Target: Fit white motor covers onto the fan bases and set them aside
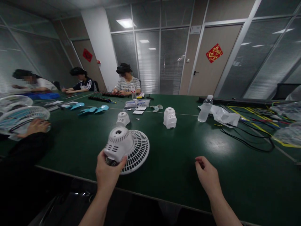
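Observation:
My left hand (108,172) grips a white fan assembly, a domed motor housing (118,142) fixed to a round white grille (137,152), and holds it just above the green table (178,157). My right hand (207,175) rests near the table's front edge with its fingers curled loosely and nothing in it. Two more white motor housings stand further back, one (123,119) behind the held fan and one (169,117) near the table's middle.
A water bottle (205,109), a crumpled white bag (223,115) and black cables (249,138) lie at the right. Blue fan blades (94,109) lie at the back left. A co-worker's hand (35,127) holds fan grilles at the left; three people sit at the far end.

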Demonstrator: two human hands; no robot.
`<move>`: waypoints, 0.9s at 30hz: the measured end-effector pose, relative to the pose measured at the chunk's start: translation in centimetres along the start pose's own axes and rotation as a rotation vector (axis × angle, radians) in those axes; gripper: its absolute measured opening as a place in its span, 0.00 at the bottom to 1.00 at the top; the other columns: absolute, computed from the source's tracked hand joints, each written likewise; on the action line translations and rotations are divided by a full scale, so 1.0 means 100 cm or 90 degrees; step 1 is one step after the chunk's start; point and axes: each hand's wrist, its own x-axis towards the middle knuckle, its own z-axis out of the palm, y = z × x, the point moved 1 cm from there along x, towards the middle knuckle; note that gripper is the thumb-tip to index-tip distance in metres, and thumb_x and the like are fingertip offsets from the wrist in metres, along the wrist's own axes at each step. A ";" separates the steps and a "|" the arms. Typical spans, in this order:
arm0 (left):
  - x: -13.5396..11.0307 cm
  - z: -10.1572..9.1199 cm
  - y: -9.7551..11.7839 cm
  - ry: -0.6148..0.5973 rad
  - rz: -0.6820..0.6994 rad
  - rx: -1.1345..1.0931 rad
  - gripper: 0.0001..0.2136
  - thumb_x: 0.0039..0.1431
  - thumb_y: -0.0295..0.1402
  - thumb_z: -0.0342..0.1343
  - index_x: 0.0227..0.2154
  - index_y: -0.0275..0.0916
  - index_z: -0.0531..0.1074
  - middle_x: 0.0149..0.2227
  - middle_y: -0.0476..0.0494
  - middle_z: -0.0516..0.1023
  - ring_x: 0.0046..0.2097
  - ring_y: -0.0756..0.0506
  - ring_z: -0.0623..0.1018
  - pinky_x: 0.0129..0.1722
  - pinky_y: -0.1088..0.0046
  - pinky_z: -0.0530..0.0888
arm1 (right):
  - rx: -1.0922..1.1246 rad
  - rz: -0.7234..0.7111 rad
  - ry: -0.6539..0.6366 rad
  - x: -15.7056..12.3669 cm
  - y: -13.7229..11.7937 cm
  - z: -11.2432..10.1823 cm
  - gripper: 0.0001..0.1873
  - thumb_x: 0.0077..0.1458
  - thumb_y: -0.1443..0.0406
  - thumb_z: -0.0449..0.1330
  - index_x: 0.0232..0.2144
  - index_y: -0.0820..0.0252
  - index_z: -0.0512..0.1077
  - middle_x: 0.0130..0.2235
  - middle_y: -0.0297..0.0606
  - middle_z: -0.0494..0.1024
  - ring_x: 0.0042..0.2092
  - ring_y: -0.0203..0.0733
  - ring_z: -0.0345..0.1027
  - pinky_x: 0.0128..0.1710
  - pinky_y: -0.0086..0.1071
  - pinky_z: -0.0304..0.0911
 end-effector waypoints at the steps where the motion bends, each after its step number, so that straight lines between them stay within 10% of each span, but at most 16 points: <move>1: 0.016 -0.005 -0.011 0.021 -0.008 0.025 0.42 0.38 0.48 0.69 0.57 0.38 0.63 0.53 0.34 0.75 0.54 0.32 0.76 0.55 0.50 0.73 | 0.001 0.000 -0.001 0.000 0.001 0.000 0.16 0.58 0.57 0.51 0.42 0.55 0.73 0.38 0.39 0.81 0.40 0.47 0.76 0.37 0.36 0.67; 11: 0.123 -0.037 -0.114 0.112 -0.095 0.173 0.49 0.34 0.54 0.70 0.60 0.38 0.61 0.56 0.32 0.74 0.54 0.31 0.78 0.53 0.52 0.75 | -0.009 0.001 -0.013 0.000 -0.002 -0.001 0.16 0.58 0.58 0.50 0.42 0.56 0.73 0.37 0.39 0.81 0.39 0.47 0.76 0.36 0.36 0.67; 27: 0.121 -0.024 -0.144 0.083 -0.022 0.137 0.47 0.38 0.51 0.69 0.60 0.41 0.54 0.56 0.36 0.72 0.54 0.35 0.77 0.51 0.57 0.76 | -0.011 -0.004 0.006 0.002 0.003 0.004 0.16 0.56 0.56 0.52 0.41 0.55 0.74 0.37 0.39 0.81 0.39 0.47 0.77 0.37 0.37 0.68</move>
